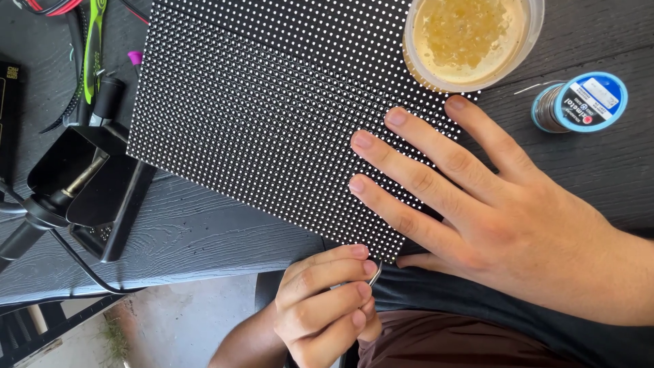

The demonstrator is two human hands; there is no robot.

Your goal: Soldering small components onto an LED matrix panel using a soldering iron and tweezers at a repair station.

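Head view: the right hand (504,218) lies flat, fingers spread, on a black dotted panel (272,102) on the dark counter (204,238). The left hand (327,303) is curled, pinching a thin metal piece (375,272) at the panel's near edge. A solder spool with a round blue label (582,102) sits right; a clear tub of amber paste (470,37) stands above.

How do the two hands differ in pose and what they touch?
The right hand lies flat and open, fingers spread on the black dotted panel; the left hand is curled into a loose fist at the panel's near corner. The right hand holds nothing, while the left hand pinches a small metal tool, mostly hidden. The right hand rests over the dark table; the left hand sits off its edge. Both are bare and meet the same panel.
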